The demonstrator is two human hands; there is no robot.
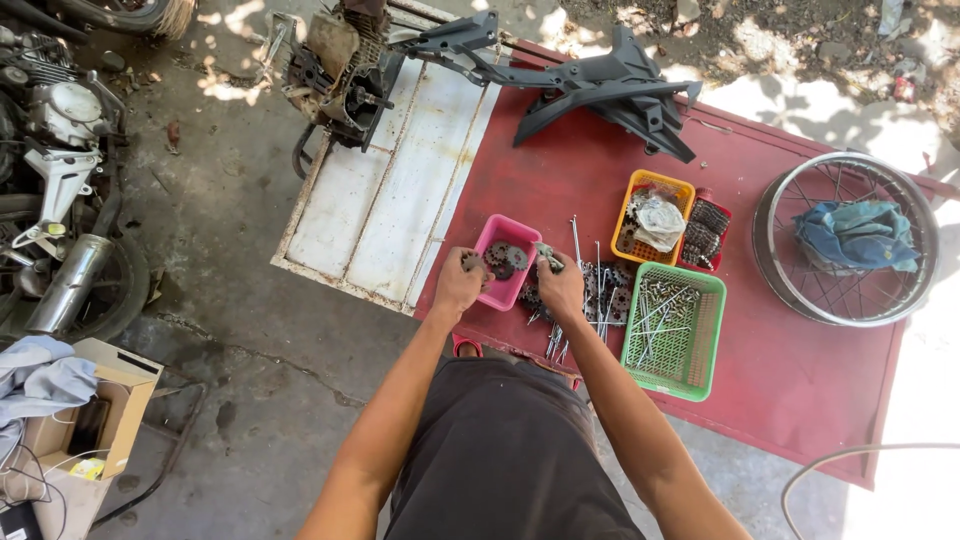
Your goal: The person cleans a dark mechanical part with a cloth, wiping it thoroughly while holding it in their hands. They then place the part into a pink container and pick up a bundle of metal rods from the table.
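Left hand (pixel 458 285), centre of frame: closed around a small dark toothed gear (pixel 470 263), held at the left rim of a pink tray (pixel 523 233). Right hand (pixel 562 287), just right of it: closed on a small grey metal part (pixel 548 256) above the tray's right edge; kind of part too small to tell. Hands apart, 1 on each side of the pink tray. Pink tray: rectangular, holding 2 or 3 more dark gears (pixel 506 260), resting on a red table (pixel 800 380) that fills the right half of the frame. Just right of the right hand: loose heap of dark sprockets and long bolts (pixel 600 290) lying on the table. Right of the heap: green mesh basket (pixel 676 330) with silver bolts and rods. Above it: orange basket (pixel 640 190) holding a crumpled plastic bag, touching a small red tray (pixel 722 207) of dark chain. Far right: spoked wheel rim (pixel 770 255) lying flat, blue cloth (pixel 856 235) bunched inside. Top centre: black plastic fairing (pixel 610 90) across the table's far edge. Left of the red table: white metal panel (pixel 390 190) with a grimy engine block (pixel 340 65) at its upper end. Left edge of frame: motorcycle (pixel 60 180) on concrete. Lower left: open cardboard box (pixel 110 400), pale cloth draped beside it.
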